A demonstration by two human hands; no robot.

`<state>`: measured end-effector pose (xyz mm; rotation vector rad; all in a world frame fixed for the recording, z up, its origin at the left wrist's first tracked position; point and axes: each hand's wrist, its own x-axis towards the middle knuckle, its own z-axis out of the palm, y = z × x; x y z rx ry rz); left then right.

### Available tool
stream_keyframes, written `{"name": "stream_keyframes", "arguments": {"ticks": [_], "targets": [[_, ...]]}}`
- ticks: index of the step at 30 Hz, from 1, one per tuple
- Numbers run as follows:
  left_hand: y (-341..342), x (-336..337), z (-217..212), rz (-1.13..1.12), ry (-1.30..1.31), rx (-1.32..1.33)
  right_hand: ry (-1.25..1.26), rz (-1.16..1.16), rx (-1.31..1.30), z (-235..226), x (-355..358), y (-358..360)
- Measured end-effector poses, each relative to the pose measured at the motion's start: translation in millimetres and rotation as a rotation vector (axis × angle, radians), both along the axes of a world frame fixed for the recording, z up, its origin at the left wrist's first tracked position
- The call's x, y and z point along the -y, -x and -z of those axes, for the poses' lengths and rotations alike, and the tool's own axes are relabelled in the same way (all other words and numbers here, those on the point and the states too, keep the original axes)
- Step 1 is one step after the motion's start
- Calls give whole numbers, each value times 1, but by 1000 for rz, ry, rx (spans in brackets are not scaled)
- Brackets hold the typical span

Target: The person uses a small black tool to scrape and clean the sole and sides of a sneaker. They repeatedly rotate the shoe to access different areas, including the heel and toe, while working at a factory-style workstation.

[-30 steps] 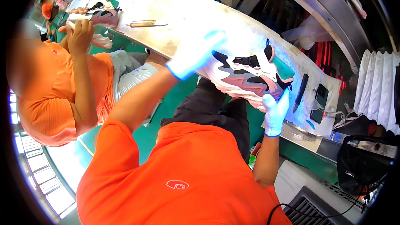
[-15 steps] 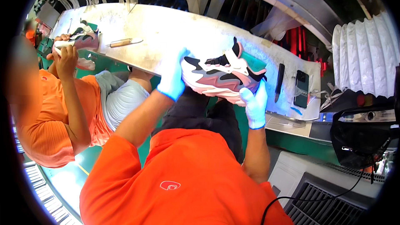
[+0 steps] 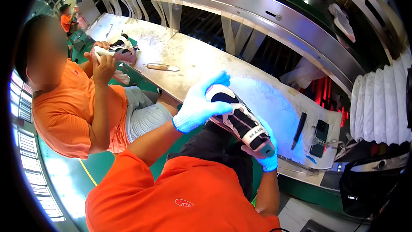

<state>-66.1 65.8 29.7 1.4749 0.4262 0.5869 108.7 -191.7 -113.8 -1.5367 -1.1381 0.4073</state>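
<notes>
Between my two gloved hands I hold a black, white and pink sneaker over the front edge of the bench, its top turned upward. The fingers and thumb of my left hand wrap round the toe end. My right hand grips the heel end, partly hidden behind the shoe. A teal piece shows inside the heel opening. Both gloves are white and look blue under the light.
On the bench lie a wooden-handled tool, a black knife-like tool and a phone. A co-worker at left handles another sneaker. A metal rail runs behind; a white ribbed duct and black bag are right.
The sneaker has turned from its side view to show its top, with the toe end toward the upper left. My hands have turned with it, and the head view has shifted.
</notes>
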Motion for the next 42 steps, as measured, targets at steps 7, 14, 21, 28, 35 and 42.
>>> {"name": "stream_keyframes", "arguments": {"ticks": [7,14,21,28,35,42], "targets": [[-14,-4,16,-159,-365,-120,32,7,-158,-2,2,2],[-34,-42,110,-247,-673,-190,-58,-30,-668,-29,-25,-9],[-25,-60,110,-69,-442,-273,81,115,-161,-26,13,-8],[-51,-37,59,-148,-614,-101,140,105,-146,-35,32,-17],[-64,-28,78,173,-316,-108,179,126,-43,-39,20,-35],[-69,-17,77,191,-300,-128,163,126,-215,-34,16,-40]]}}
